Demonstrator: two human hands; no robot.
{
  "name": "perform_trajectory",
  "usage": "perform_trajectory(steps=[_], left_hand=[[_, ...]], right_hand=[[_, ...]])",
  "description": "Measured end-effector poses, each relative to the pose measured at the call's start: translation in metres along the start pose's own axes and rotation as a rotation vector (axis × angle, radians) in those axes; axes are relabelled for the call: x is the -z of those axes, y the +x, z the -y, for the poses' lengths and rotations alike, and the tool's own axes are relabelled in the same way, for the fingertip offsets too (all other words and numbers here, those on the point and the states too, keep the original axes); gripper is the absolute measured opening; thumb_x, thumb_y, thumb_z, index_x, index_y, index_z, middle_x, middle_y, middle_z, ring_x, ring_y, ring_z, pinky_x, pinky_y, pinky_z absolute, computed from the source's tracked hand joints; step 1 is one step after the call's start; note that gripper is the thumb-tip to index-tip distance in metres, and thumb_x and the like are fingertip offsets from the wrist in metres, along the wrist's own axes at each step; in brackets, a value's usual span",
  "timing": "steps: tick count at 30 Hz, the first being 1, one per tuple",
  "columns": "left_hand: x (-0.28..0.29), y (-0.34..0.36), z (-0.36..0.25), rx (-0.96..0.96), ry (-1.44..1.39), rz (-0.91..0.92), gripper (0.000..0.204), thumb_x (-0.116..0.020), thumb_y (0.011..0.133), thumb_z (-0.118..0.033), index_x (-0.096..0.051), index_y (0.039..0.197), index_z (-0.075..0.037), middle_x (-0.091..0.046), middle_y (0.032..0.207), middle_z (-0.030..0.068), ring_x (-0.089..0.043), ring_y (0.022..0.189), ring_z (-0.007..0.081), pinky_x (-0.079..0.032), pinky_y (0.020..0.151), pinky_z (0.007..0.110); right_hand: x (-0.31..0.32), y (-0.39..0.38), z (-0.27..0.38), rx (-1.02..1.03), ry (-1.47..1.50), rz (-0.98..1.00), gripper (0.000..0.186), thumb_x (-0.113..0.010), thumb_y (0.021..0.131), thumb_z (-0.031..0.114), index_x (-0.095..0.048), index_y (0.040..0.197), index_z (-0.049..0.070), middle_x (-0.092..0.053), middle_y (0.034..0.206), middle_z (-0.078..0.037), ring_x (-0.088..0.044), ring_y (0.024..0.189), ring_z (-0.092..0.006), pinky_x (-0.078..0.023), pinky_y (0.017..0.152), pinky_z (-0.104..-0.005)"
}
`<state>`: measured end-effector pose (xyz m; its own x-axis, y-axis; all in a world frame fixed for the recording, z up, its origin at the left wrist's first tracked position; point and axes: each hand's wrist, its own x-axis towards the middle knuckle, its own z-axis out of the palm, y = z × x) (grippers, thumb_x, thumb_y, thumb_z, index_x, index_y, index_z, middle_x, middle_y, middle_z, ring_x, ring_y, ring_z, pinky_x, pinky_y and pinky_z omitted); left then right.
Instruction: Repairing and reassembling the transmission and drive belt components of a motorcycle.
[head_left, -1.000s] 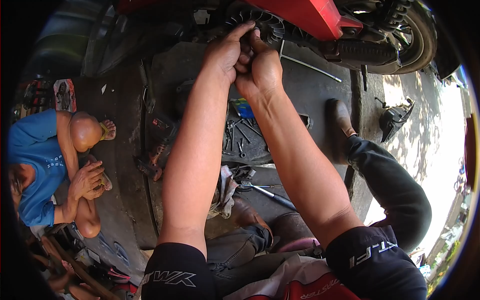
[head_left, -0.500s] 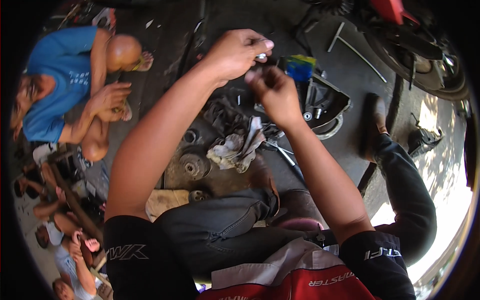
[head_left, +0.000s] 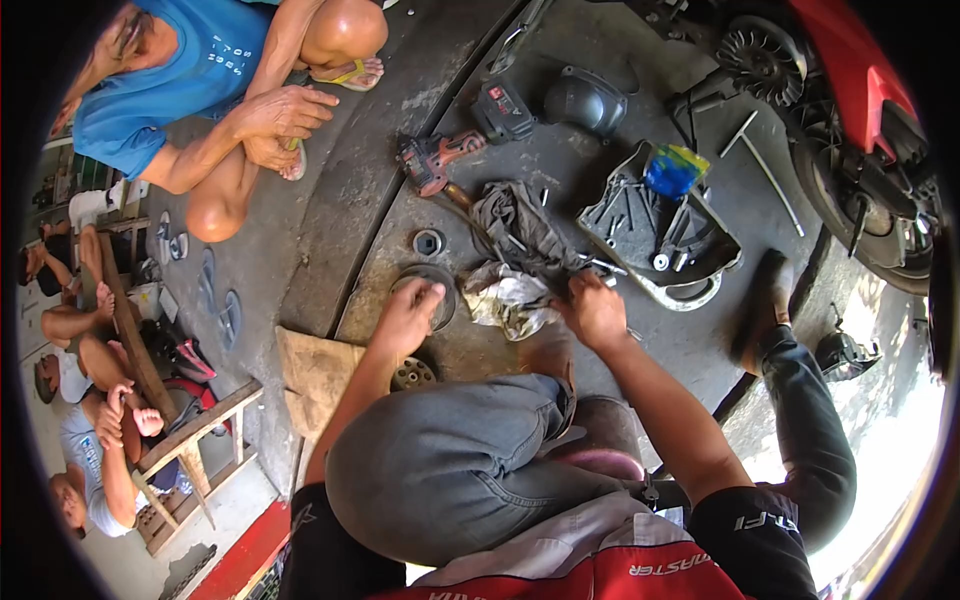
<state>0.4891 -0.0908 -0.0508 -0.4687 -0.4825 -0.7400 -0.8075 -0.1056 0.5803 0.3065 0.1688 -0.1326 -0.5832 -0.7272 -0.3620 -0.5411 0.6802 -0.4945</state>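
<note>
My left hand (head_left: 408, 318) is over a round metal disc part (head_left: 447, 300) on the floor, fingers curled, hiding part of it. What lies between its fingers I cannot make out. My right hand (head_left: 598, 312) is at the right edge of a crumpled rag, pale (head_left: 505, 300) in front and dark grey (head_left: 520, 220) behind. Its fingers are bent and closed, their tips hidden against the cloth. Just beyond the disc stands a socket-like ring (head_left: 428, 242). Thin metal tools (head_left: 605, 265) stick out past the rag near my right hand.
A cordless impact driver (head_left: 440, 160) and its battery (head_left: 503, 110) lie farther off. At right, an engine cover (head_left: 660, 285) holds bolts and a blue-yellow packet (head_left: 675, 170). A T-handle wrench (head_left: 765, 170) lies near a motorbike wheel (head_left: 870, 220). A person in blue (head_left: 190, 90) squats at left.
Both hands have come down and toward me, from raised close together to apart near the floor. The small shiny piece at my left fingers no longer shows. The view has shifted.
</note>
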Motion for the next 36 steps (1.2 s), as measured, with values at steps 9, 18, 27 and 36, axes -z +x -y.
perform_trajectory(steps=[9, 18, 27, 36], left_hand=[[0.033, 0.15, -0.036, -0.317, 0.099, -0.616, 0.046, -0.072, 0.095, -0.042, -0.067, 0.111, 0.001, -0.071, 0.115, 0.0243, -0.069, 0.106, 0.0346, -0.051, 0.091, 0.041], [0.01, 0.126, -0.066, -0.293, -0.496, -0.346, 0.03, -0.058, 0.107, -0.015, -0.054, 0.134, -0.003, -0.069, 0.116, 0.0093, -0.067, 0.102, 0.0165, -0.053, 0.09, 0.036], [0.039, 0.083, -0.066, -0.316, -1.13, -0.227, 0.029, -0.067, 0.103, -0.028, -0.066, 0.12, -0.006, -0.072, 0.106, 0.0048, -0.07, 0.099, 0.017, -0.057, 0.09, 0.032], [-0.051, 0.025, -0.144, -0.373, -1.206, 0.205, 0.026, -0.072, 0.1, -0.029, -0.069, 0.112, -0.006, -0.073, 0.096, 0.008, -0.071, 0.086, 0.0187, -0.058, 0.079, 0.032]], right_hand=[[0.022, 0.097, 0.062, 0.436, -0.034, -0.128, 0.037, -0.068, 0.09, 0.015, -0.059, 0.124, 0.006, -0.058, 0.125, -0.018, -0.058, 0.122, -0.0376, -0.055, 0.097, -0.0457], [0.016, 0.283, 0.135, 0.485, -0.29, 0.008, 0.06, -0.059, 0.099, 0.023, -0.043, 0.157, 0.016, -0.052, 0.151, -0.02, -0.05, 0.139, -0.0352, -0.043, 0.114, -0.0461], [0.137, 0.141, 0.134, 0.371, -0.117, 0.131, 0.058, -0.062, 0.097, 0.024, -0.045, 0.153, 0.018, -0.071, 0.106, -0.019, -0.073, 0.091, -0.0387, -0.06, 0.079, -0.0488], [0.15, -0.003, 0.068, 0.37, 0.322, -0.177, 0.087, -0.085, 0.069, 0.019, -0.05, 0.147, 0.006, -0.072, 0.105, -0.022, -0.071, 0.093, -0.0423, -0.058, 0.08, -0.0477]])
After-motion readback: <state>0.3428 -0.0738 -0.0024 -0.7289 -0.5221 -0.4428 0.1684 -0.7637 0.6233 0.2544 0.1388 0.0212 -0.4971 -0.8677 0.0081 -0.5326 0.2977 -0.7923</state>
